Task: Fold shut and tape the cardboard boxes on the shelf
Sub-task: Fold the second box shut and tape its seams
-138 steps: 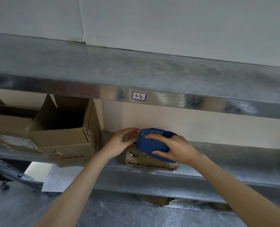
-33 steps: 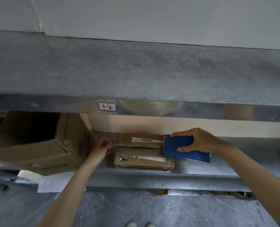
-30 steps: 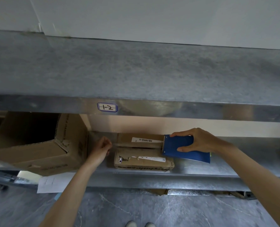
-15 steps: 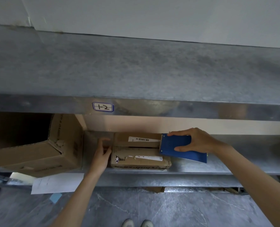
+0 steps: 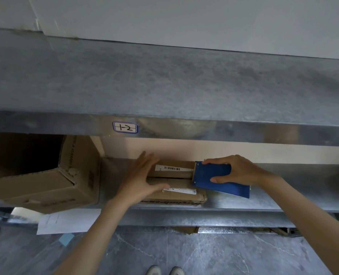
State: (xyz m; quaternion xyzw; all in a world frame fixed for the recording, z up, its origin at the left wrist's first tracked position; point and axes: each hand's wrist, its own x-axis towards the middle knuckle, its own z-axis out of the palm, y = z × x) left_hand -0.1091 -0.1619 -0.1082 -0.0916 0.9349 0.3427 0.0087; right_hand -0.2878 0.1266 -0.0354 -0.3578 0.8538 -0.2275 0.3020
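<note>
A small flat cardboard box [image 5: 181, 175] with barcode labels lies on the lower metal shelf [image 5: 244, 203], its top flaps folded down. My left hand [image 5: 142, 175] lies flat on the box's left end, fingers straight, thumb along the near flap. My right hand [image 5: 234, 170] grips a blue tape dispenser [image 5: 218, 180] whose front edge sits at the box's right end, over the centre seam. A larger cardboard box [image 5: 45, 175] lies on its side to the left, its opening dark.
The upper metal shelf [image 5: 164, 86] juts out overhead, with a label reading 1-2 [image 5: 125, 127] on its front lip. A white sheet of paper [image 5: 65, 221] hangs below the left box. Grey floor and my shoes [image 5: 164, 269] are below.
My left hand moved from the box's left side up onto its top and flattened out. The dispenser and my right hand stayed at the box's right end.
</note>
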